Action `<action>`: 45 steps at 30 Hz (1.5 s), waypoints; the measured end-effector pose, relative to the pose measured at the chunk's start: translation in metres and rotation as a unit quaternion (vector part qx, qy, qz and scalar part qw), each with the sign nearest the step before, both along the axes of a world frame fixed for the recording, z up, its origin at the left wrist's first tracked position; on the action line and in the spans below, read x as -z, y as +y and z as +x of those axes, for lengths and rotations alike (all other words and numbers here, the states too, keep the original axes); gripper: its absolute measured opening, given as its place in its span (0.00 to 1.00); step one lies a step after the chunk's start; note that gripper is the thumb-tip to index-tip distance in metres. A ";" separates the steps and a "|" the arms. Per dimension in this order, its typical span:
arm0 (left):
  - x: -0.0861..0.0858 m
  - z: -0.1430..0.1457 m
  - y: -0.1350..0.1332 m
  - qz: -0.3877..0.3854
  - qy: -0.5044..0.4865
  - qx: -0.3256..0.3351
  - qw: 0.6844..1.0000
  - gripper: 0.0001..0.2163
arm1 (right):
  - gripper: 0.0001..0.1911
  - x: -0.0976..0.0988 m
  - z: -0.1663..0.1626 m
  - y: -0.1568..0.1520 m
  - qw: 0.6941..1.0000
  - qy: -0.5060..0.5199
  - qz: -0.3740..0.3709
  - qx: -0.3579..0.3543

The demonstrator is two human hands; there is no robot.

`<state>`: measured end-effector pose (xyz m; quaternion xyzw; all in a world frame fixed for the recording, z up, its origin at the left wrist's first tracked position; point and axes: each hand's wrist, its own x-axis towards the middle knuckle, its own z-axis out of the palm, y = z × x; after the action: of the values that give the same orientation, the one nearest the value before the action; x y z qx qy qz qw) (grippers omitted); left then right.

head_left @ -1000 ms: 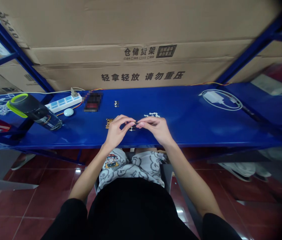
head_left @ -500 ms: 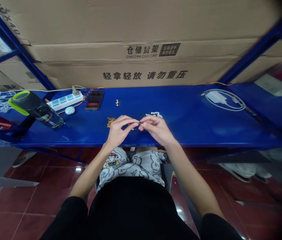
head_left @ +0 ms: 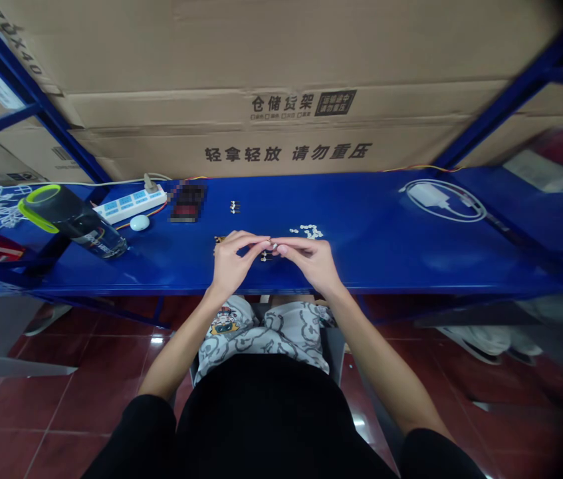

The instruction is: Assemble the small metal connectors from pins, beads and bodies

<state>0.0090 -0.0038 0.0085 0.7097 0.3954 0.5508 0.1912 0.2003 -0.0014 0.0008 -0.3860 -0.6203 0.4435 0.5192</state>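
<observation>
My left hand [head_left: 231, 261] and my right hand [head_left: 314, 263] meet fingertip to fingertip just above the blue tabletop. Both are closed in a pinch around a tiny pin-like part with a white piece [head_left: 274, 246] on it; the fingers hide most of it. Under the fingertips lie a few similar pin-like parts [head_left: 264, 257] with whitish ends. Brass-coloured small parts [head_left: 219, 240] show partly behind my left hand. Beyond my right hand is a loose group of small white pieces [head_left: 308, 231]. Farther back, several white-and-dark pin-like parts [head_left: 234, 207] lie in a short column.
On the left stand a tilted dark bottle [head_left: 79, 223] with a lime rim, a white power strip [head_left: 131, 204] and a round white object [head_left: 139, 222]. A pixelated dark item [head_left: 187, 203] lies beside them. A charger with coiled cable [head_left: 443, 199] is at right. Cardboard [head_left: 281, 53] backs the blue table [head_left: 391, 256].
My fingertips have drawn closer together, and the thin gold-coloured length that showed between them is now mostly covered. The parts lying beneath show more clearly.
</observation>
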 end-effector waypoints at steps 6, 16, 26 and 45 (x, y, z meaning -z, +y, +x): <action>0.000 0.000 0.001 0.006 0.002 0.008 1.000 0.05 | 0.12 -0.001 -0.001 0.004 0.999 0.020 -0.003 0.038; 0.001 0.000 0.001 -0.008 0.006 0.028 1.000 0.06 | 0.09 -0.002 -0.002 0.000 0.999 -0.013 0.017 0.025; 0.005 -0.001 0.006 -0.022 0.089 -0.023 0.996 0.08 | 0.08 0.000 -0.003 0.007 0.981 -0.144 0.076 0.109; 0.016 -0.001 0.004 -0.006 0.306 -0.094 0.947 0.18 | 0.08 0.006 0.000 0.014 0.879 -0.431 0.145 0.144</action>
<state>0.0078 0.0002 -0.0074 0.8025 0.5031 0.3204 0.0128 0.2001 0.0124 -0.0053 -0.5442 -0.7780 0.0588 0.3085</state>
